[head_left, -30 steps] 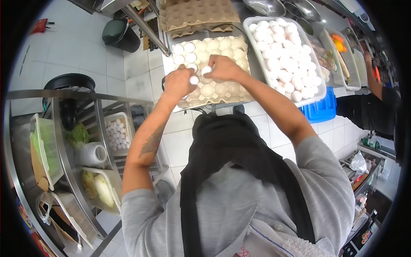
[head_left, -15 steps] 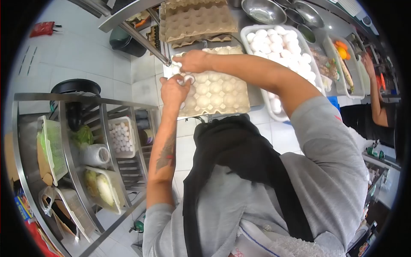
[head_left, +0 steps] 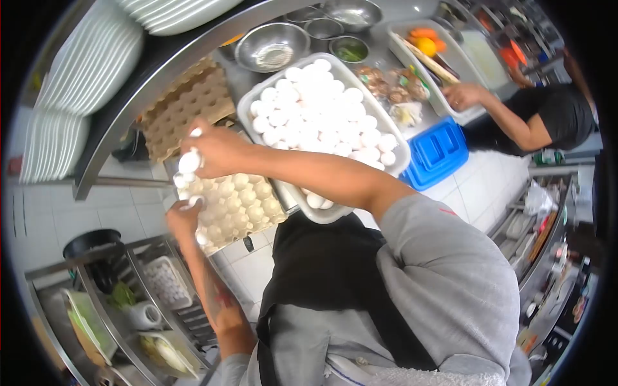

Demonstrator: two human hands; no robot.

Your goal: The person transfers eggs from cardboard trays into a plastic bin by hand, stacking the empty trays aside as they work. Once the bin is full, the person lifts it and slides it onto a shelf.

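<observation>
Clearly eggs [head_left: 188,161] in right hand [head_left: 217,148], above carton [head_left: 243,203]

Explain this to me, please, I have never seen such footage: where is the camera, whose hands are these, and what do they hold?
No machine here: one camera on a person's head looks down through a fisheye lens. The right hand grips white eggs over a cardboard egg tray; the left hand is at the tray's edge, its grip unclear. Beside it stand a white tub heaped with more eggs, empty trays and metal bowls. Another person works at the right.
</observation>
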